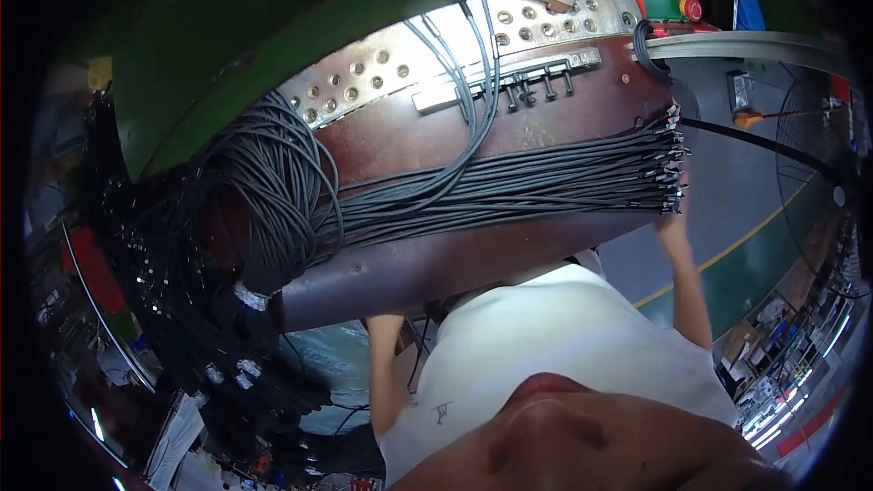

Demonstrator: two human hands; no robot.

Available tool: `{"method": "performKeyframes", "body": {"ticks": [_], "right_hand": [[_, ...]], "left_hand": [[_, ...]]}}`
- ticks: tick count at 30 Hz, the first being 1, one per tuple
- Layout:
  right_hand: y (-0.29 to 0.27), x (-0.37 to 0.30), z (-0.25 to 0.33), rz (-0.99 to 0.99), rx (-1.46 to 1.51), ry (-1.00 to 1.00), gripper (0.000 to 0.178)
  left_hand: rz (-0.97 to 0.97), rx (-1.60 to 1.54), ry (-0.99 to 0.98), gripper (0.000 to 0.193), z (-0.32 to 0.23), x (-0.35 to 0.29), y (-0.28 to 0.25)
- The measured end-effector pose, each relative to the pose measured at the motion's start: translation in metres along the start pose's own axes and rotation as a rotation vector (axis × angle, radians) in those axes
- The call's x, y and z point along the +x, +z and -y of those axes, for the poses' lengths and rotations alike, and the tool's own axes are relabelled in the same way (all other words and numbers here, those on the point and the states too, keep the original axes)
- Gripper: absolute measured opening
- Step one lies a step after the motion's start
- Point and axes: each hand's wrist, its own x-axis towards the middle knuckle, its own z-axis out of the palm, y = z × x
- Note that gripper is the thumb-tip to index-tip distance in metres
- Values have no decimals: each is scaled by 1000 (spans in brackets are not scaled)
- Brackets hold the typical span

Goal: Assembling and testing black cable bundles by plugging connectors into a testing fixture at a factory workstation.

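A long bundle of black cables (509, 177) lies across the brown worktop, its ends with small metal-tipped connectors (675, 164) gathered at the right edge. My right hand (671, 229) is at that right edge, just beside the connector ends. Its fingers are hidden behind the edge and the cable ends, so what it holds does not show. My left forearm (386, 368) goes up to the near edge of the worktop (400, 268), and the left hand is hidden beneath it. Toward the left, the cables bend into a thick coil (273, 182) and hang over the side.
A green machine frame (364, 14) arches over the worktop. Behind the cables sit a metal bar fixture (509, 77) with bolts and a perforated steel plate (364, 73). A red push button (691, 9) is at the back right. More black cable bundles (227, 382) hang at the left.
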Motion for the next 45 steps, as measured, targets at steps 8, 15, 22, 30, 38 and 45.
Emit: {"method": "performKeyframes", "body": {"ticks": [8,15,22,30,38,45], "right_hand": [[51,-53,-48,358,-197,-270,33],[47,-31,-34,369,-38,-225,27],[48,-24,-25,473,3,-158,34],[-17,31,-18,58,244,-68,25],[7,150,190,103,-55,-1044,46],[48,176,171,34,-68,-1196,57]], "left_hand": [[-94,95,-12,31,11,14,8],[-168,120,59,31,6,18,4],[-241,134,89,31,0,20,-5],[501,-443,299,38,-71,-9,-72],[-334,-232,1225,66,-214,52,-100],[-570,330,600,77,-127,66,-130]]}}
